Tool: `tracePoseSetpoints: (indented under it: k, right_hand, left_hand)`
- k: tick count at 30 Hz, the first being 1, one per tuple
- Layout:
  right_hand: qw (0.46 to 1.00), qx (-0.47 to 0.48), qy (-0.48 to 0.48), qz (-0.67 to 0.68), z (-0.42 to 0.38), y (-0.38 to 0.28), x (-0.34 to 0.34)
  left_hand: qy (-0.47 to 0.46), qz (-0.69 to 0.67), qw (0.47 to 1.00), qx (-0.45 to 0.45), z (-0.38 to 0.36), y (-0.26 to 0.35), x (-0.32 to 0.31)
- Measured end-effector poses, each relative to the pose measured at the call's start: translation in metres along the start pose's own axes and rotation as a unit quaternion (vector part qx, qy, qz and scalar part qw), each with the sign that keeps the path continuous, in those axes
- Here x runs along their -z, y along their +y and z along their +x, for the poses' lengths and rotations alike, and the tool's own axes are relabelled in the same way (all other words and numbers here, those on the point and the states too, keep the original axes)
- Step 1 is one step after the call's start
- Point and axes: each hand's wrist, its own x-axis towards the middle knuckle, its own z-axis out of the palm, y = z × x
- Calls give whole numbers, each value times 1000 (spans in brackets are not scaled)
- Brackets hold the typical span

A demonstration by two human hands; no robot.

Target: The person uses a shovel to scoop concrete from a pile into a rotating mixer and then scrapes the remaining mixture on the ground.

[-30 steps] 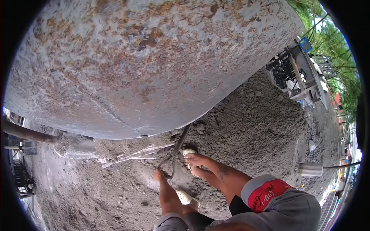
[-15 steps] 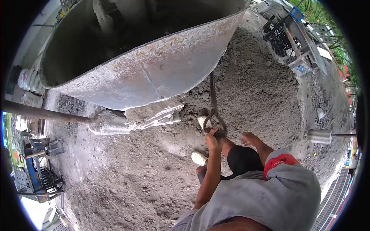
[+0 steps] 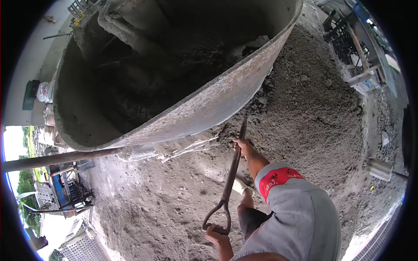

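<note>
Left grip [image 3: 217,235] is wrapped around the loop at the top of a long tool [image 3: 233,174]. Right grip [image 3: 244,147] is curled around the stick part of the same tool, close to its far end. So both are closed on it, one near and one far. The tool leans across the dusty grey ground [image 3: 165,209], with its loop near the person's body. Its far end goes to the edge of a big grey pile [image 3: 322,108], just beside a huge metal tub [image 3: 222,102]. That end is hard to see, so you cannot tell its shape.

The tub is rusty on the outside and dark inside. Thick bent bars [image 3: 124,32] with grey crust stick into it. One pale shoe [image 3: 244,186] stands on the ground near the stick. The right sleeve [image 3: 278,180] has a red band with writing. To the left, a brown pole [image 3: 65,159] runs toward the tub.
</note>
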Motion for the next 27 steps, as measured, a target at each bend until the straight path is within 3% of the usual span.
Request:
tracePoseSetpoints:
  k: [1,2,7,9,13,15,16,17,18,19,20,21,22,23,24,26,27]
  right_hand:
    - [1000,-20,-4,16,12,18,8]
    - [1000,-23,-6,18,-14,18,10]
    - [997,-53,-40,47,-95,21,20]
    - [994,-63,-56,74,-151,9,44]
    - [988,-62,-83,116,-206,-42,74]
    - [982,-58,-17,179,-193,-46,90]
    - [982,-60,56,171,-244,-91,70]
    - [974,-45,72,211,-274,-125,64]
    - [970,-16,62,236,-292,-153,69]
    - [960,32,30,275,-303,-178,80]
    - [950,72,-30,301,-313,-204,94]
    - [922,102,-66,367,-317,-229,110]
    - [907,155,-78,383,-323,-252,125]
    - [891,188,-84,405,-319,-266,146]
    - [883,201,-111,410,-324,-272,158]
    - [869,228,-150,412,-342,-286,162]
    - [853,283,-243,366,-349,-290,156]
  left_hand:
    - [24,85,993,-77,-5,6,0]
    - [22,73,994,-83,-3,5,2]
    - [118,235,965,8,15,-14,78]
    - [117,231,966,-2,-1,-5,90]
    - [68,157,982,-79,-37,23,85]
    - [6,104,987,-121,-48,28,74]
    - [-45,90,990,-102,-2,5,98]
    - [-101,122,971,-177,36,-17,111]
    - [-134,181,943,-243,-13,13,62]
    - [-160,317,851,-386,-21,20,41]
    - [-222,289,827,-428,-33,20,14]
    - [-316,308,745,-501,-58,34,-20]
    - [-425,288,717,-473,-74,37,-46]
    - [-504,241,662,-499,-69,27,-67]
    - [-550,279,601,-509,-72,26,-80]
    - [-523,307,505,-614,-61,21,-84]
    - [-523,301,501,-621,-59,28,-87]
